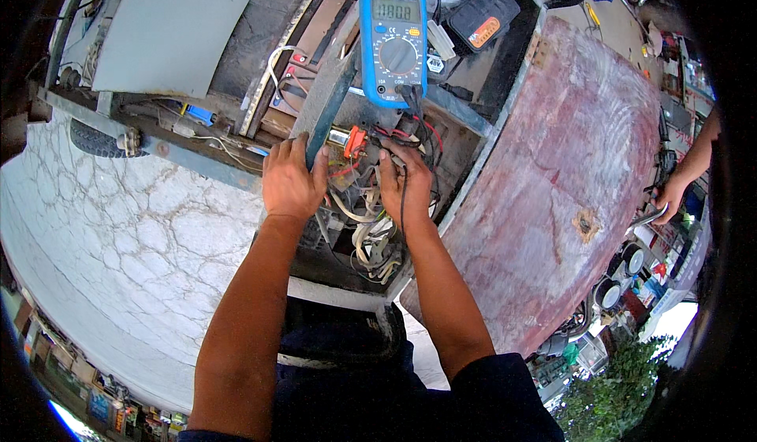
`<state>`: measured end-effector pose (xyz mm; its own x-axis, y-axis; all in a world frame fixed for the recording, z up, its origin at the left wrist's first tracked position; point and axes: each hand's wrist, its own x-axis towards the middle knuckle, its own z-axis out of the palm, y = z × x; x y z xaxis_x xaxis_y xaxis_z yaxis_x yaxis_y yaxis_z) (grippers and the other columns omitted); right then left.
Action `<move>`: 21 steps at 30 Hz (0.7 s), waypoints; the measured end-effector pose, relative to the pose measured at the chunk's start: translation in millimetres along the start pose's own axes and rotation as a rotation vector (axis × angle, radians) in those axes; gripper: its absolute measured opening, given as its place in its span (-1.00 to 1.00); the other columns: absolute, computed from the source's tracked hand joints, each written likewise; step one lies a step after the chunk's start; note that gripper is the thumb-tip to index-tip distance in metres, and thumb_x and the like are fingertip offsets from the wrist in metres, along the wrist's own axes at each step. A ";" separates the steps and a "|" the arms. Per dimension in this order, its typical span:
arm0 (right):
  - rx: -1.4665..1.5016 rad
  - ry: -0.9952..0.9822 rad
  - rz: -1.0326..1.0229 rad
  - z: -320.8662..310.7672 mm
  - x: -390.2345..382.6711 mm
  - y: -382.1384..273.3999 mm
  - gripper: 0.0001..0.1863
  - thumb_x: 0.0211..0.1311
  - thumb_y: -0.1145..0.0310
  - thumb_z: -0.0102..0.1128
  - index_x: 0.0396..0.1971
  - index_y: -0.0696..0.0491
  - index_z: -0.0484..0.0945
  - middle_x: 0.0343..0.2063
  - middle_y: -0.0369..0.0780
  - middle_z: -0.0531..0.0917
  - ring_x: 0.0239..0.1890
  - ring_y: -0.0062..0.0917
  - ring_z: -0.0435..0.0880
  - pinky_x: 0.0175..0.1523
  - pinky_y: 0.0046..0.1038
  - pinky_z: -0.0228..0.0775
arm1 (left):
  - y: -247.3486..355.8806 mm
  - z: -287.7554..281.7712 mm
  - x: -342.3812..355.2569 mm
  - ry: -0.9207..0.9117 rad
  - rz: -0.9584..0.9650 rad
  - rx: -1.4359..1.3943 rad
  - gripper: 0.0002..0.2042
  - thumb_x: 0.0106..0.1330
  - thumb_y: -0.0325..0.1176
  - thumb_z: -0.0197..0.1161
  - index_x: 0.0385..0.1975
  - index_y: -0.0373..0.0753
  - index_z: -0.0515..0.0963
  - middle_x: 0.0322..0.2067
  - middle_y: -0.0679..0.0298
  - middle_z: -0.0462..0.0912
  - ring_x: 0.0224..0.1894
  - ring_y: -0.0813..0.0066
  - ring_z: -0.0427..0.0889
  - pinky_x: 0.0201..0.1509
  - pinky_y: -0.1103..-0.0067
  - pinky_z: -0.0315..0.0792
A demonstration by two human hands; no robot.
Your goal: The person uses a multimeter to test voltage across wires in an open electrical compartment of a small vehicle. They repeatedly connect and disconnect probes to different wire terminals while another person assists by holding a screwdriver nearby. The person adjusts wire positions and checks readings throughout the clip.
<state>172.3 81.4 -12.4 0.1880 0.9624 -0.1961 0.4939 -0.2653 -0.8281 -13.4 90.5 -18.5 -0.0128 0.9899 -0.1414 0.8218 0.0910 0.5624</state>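
Note:
My left hand (293, 180) rests open on the edge of the metal frame, fingers stretched forward and thumb apart. Between my hands an orange connector (355, 143) sits on the end of a silver cylindrical part (339, 137). My right hand (408, 178) is curled among dark leads and wires just right of that connector; whatever its fingers grip is hidden. A blue digital multimeter (393, 79) stands above the hands, its display lit. Black and red test leads (433, 136) run from its lower sockets down by my right hand. Loose white cables (361, 241) crowd the compartment below.
A dark box with an orange label (479, 26) lies behind the multimeter. To the right is a worn reddish panel (552, 182); beyond it another person's hand (670, 199) holds a metal tool. A grey sheet (175, 28) covers the far left of the frame, above a wheel (102, 138).

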 end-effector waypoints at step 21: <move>-0.139 -0.014 -0.031 -3.4 8.6 -12.1 -0.79 0.13 0.47 0.19 -0.21 0.13 0.59 -0.33 0.00 0.63 -0.29 -0.19 0.66 -0.22 -0.37 0.48 | 4.7 -4.1 3.6 -0.033 -0.001 -0.036 -0.60 0.30 -0.17 0.06 -0.05 -0.39 0.44 -0.31 -0.09 0.51 -0.21 -0.10 0.47 -0.08 0.19 0.32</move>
<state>170.8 92.7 -2.3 0.1592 0.9708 -0.1796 0.6125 -0.2398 -0.7532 -12.0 94.9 -13.0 0.0058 0.9857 -0.1685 0.8009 0.0963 0.5910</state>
